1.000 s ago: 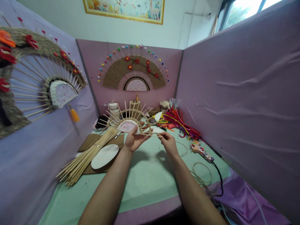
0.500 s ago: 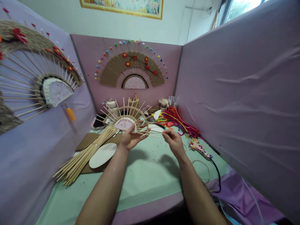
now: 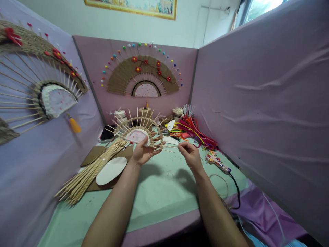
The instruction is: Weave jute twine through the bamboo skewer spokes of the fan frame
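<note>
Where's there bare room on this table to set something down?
Widest: the nearly bare green cloth between left forearm and right forearm, nearer you than the fan frame. A smaller patch lies between left forearm and stick bundle. Crowded: the back, around the red pipe cleaners; the right, around the corded tool.

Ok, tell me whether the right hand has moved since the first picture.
Yes: judged against the glue gun lying on the table, the right hand has shifted rightward, narrowing the gap between them.
</note>
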`<state>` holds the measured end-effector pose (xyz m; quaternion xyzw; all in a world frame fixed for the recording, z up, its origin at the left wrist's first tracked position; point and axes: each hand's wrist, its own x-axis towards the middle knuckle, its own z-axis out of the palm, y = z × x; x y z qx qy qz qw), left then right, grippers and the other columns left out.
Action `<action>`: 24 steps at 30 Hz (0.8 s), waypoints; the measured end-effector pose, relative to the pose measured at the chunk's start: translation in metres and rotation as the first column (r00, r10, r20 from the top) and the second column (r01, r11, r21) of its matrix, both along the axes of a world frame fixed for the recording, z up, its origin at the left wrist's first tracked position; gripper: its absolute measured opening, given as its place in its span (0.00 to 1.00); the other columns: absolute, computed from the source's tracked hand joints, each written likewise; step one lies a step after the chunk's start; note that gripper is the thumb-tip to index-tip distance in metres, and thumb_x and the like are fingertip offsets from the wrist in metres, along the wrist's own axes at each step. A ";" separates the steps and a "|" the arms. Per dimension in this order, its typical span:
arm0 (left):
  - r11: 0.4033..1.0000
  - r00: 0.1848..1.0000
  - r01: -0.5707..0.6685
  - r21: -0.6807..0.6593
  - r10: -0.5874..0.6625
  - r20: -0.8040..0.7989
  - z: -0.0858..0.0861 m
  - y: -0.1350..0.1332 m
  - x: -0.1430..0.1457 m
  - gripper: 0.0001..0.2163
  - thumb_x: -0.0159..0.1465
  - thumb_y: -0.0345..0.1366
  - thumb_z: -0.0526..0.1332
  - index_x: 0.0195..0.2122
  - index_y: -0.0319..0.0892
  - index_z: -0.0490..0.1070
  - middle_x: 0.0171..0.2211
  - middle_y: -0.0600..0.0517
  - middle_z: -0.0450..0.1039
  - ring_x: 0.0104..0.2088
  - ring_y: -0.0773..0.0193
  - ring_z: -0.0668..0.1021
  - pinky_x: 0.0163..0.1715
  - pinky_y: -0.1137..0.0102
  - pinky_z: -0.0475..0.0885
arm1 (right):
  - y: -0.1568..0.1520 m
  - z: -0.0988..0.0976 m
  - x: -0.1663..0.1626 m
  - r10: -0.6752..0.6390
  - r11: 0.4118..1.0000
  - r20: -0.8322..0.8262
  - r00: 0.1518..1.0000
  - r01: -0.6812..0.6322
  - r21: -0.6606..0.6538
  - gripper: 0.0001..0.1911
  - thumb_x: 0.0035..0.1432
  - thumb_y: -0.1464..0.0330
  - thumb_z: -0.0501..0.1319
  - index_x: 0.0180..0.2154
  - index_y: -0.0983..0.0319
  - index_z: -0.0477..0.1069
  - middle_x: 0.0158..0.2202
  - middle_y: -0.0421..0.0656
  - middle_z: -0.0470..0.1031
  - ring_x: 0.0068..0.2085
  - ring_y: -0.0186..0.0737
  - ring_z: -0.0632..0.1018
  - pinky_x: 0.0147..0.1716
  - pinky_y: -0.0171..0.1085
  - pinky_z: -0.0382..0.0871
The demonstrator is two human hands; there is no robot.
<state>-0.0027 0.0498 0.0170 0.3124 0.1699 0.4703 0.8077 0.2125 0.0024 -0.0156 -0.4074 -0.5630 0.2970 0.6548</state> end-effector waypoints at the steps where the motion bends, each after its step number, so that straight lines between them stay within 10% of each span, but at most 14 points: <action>1: 1.000 1.000 -0.001 -0.004 0.001 0.000 0.000 0.000 0.001 0.15 0.67 0.40 0.52 0.53 0.43 0.67 0.48 0.42 0.76 0.47 0.48 0.79 0.44 0.55 0.73 | -0.001 0.001 0.000 0.012 1.000 0.018 1.000 -0.013 0.005 0.13 0.54 0.57 0.64 0.28 0.61 0.72 0.23 0.38 0.66 0.26 0.33 0.64 0.26 0.34 0.59; 12: 0.994 0.993 0.112 -0.003 -0.112 -0.029 -0.005 0.000 0.005 0.14 0.68 0.40 0.53 0.51 0.40 0.68 0.50 0.41 0.74 0.49 0.45 0.78 0.44 0.54 0.74 | 0.012 -0.013 -0.004 -0.118 0.991 -0.136 0.984 0.107 -0.085 0.14 0.51 0.56 0.66 0.29 0.61 0.72 0.22 0.36 0.63 0.23 0.31 0.62 0.22 0.33 0.58; 24: 0.993 0.993 0.114 -0.025 -0.113 0.013 -0.008 0.000 0.010 0.17 0.68 0.40 0.52 0.55 0.40 0.66 0.50 0.40 0.75 0.48 0.45 0.78 0.44 0.55 0.75 | 0.019 -0.022 -0.005 0.082 0.993 -0.436 0.896 -0.111 -0.042 0.16 0.46 0.56 0.69 0.28 0.60 0.69 0.18 0.32 0.59 0.20 0.28 0.58 0.20 0.32 0.54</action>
